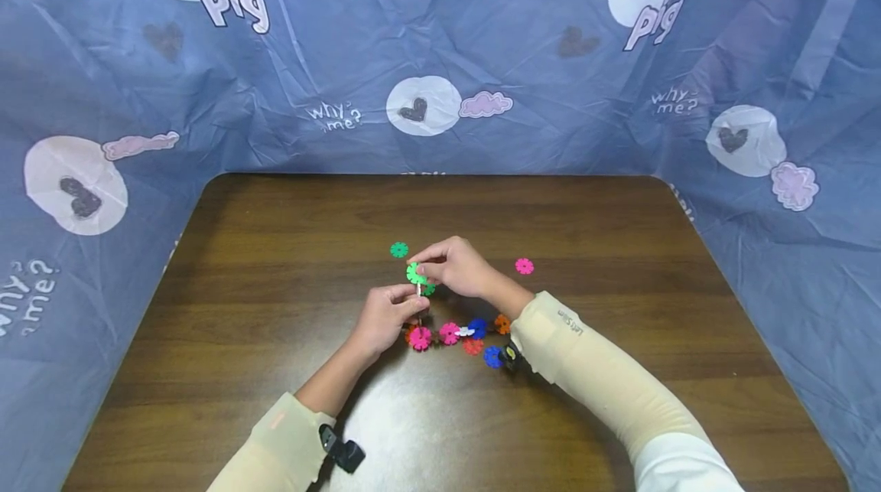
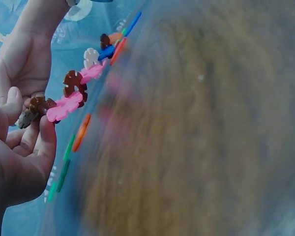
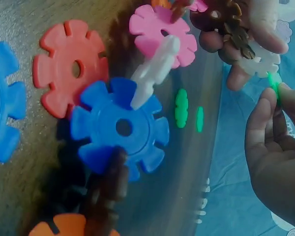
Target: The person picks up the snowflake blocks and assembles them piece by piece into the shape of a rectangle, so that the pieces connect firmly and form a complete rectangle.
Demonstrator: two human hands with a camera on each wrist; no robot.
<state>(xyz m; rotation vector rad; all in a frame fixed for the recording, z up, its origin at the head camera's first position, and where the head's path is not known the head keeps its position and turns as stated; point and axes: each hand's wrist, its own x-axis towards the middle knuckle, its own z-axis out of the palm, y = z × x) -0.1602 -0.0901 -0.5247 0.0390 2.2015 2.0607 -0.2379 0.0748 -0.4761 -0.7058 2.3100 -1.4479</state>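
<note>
My right hand pinches a bright green notched plastic disc by its edge. Just below, my left hand holds the end of a chain of interlocking discs. At that end, the right wrist view shows a white disc and a brown disc at the fingers. The green disc's edge meets the white disc's rim there. From the left hand the chain runs rightward through pink discs, a white one, a blue one and an orange one.
Loose discs lie around the hands on the wooden table: a dark green one behind, another green one partly hidden, a pink one at right, and red and blue ones beside the chain. A patterned blue cloth hangs behind.
</note>
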